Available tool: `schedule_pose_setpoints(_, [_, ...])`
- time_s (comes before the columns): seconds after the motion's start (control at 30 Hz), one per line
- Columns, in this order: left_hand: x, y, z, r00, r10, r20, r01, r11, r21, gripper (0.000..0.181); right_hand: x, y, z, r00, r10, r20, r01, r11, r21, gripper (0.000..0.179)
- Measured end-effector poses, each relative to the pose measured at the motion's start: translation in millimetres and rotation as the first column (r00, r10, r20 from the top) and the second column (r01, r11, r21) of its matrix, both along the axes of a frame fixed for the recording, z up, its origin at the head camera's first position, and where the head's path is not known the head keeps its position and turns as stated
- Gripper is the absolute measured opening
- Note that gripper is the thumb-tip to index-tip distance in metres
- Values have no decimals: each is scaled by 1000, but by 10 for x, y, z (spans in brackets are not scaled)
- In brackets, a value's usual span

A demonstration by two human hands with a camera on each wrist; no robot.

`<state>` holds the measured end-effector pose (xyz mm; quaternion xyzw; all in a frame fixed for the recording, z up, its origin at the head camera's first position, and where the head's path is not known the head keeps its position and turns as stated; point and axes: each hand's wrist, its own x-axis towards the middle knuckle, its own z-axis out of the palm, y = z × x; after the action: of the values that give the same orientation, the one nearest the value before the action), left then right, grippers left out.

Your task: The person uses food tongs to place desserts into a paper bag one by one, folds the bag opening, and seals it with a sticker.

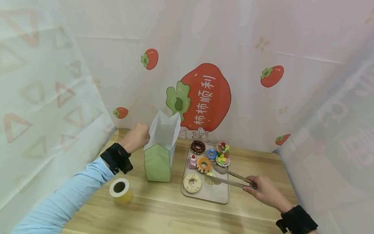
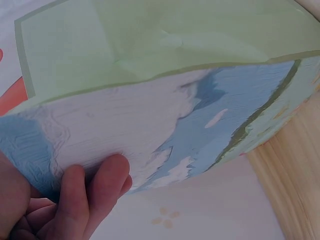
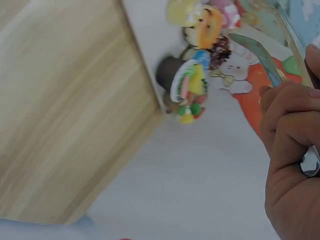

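Observation:
My left hand (image 1: 135, 138) pinches the left edge of an upright, open-topped green paper bag (image 1: 157, 164). In the left wrist view, the thumb and fingers hold the bag's painted blue-and-white side (image 2: 120, 115). My right hand (image 1: 266, 191) grips metal tongs (image 1: 233, 184), their arms spread above a beige tray (image 1: 217, 194). The tips are close to a small pale-yellow piece (image 1: 209, 179), partly hidden by them; whether they touch it I cannot tell. Around it lie an orange doughnut (image 1: 199, 165), a cream doughnut (image 1: 188, 188), and a pink cake slice (image 1: 193, 162).
A chocolate doughnut (image 1: 193, 148), a blue doughnut (image 1: 208, 155) and fruit-topped cups (image 1: 223, 160) fill the tray's far end. Left of the bag, a yellow tape roll (image 1: 125, 196) stands on the wooden table (image 1: 152, 214). Printed curtains (image 1: 117, 71) surround the table's back and sides.

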<state>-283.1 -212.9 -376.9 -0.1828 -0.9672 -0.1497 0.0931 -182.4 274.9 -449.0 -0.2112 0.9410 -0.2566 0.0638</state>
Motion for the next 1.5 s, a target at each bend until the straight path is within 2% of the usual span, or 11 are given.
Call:
schedule_pose_setpoints(0.13, [7,-5,-5,1000,1,0,-1,1000,4,24,-30,12,-188,1000,-6,15,5,999,48,15])
schedule_pose_setpoints(0.27, [9,-13,-16,1000,7,-3,-7,1000,-4,25,-80,-16,-309,1000,-24,19,22,995,97,15])
schedule_pose_setpoints(0.57, [-23,-22,-23,1000,5,-9,-5,1000,-16,26,-215,-97,-389,998,-24,53,19,995,99,13])
schedule_pose_setpoints(0.73, [-26,-14,-11,1000,-5,3,5,1000,-7,26,-247,-141,-352,998,-43,45,38,993,116,12])
schedule_pose_setpoints(0.97, [-24,-22,-17,1000,-2,0,2,1000,3,27,-240,-174,-307,999,-49,-7,50,989,137,10])
schedule_pose_setpoints(1.17, [-21,-33,-37,1000,-17,-2,17,1000,20,28,-203,-75,-283,999,-32,23,30,995,99,12])
schedule_pose_setpoints(1.3, [-28,-27,-30,1000,-20,2,20,999,25,27,-158,52,-165,999,2,35,-3,1000,19,11])
schedule_pose_setpoints(1.5, [-9,-38,-24,1000,-9,-17,10,1000,21,26,-53,174,63,1000,23,-18,-24,999,-43,12])
